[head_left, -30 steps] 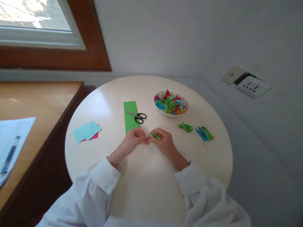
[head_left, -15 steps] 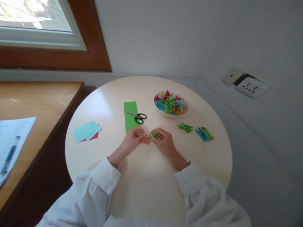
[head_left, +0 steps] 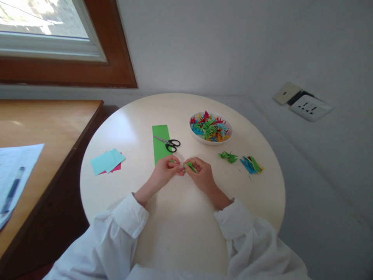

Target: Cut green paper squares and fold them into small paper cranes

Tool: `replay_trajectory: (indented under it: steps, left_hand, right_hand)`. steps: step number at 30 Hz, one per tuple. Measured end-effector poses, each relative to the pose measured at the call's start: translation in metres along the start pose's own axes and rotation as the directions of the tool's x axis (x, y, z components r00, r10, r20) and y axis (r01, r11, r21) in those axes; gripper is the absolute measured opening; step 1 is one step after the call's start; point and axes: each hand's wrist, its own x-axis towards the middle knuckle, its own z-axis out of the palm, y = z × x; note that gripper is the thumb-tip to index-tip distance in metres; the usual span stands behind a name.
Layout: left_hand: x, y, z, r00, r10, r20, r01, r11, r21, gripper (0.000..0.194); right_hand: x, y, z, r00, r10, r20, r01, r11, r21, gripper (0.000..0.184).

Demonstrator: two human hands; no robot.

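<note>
Holding a folded green paper (head_left: 190, 167) between right hand (head_left: 202, 173) and left hand (head_left: 166, 170). Gripped on the right by thumb and fingers closed around it; pinched on the left by fingertips brought together, partly hiding its end. Runs roughly crosswise along its long axis, pointing that narrower end at the left fingertips. Shows less green between the fingertips than half a second ago. Has scissors (head_left: 165, 141) on a green strip (head_left: 159, 154) just beyond the left hand, and a bowl (head_left: 212, 143) of paper figures (head_left: 208, 127) beyond the right.

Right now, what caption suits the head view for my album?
Left hand and right hand meet at folded green paper, scissors and bowl beyond.
</note>
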Motion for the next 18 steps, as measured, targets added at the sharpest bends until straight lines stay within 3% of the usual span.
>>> replay_trajectory:
  steps: [5,12,18]
  left_hand:
    - [-0.0002,0.0013,0.0002,0.999,0.038,-0.030,-0.037,0.999,0.028,0.036]
    - [-0.0016,0.0044,0.0010,0.986,0.120,-0.116,-0.100,0.982,0.160,0.033]
    - [-0.0023,0.0039,0.0014,0.986,0.105,-0.133,-0.087,0.987,0.138,0.031]
  right_hand:
    - [0.0011,0.0007,0.0004,1.000,-0.029,0.006,0.029,0.999,0.035,0.004]
    - [0.0040,0.0020,-0.0026,0.994,-0.100,-0.032,0.096,0.990,-0.101,0.006]
    - [0.0038,0.0010,-0.0020,0.995,-0.099,0.010,0.100,0.989,-0.110,0.009]
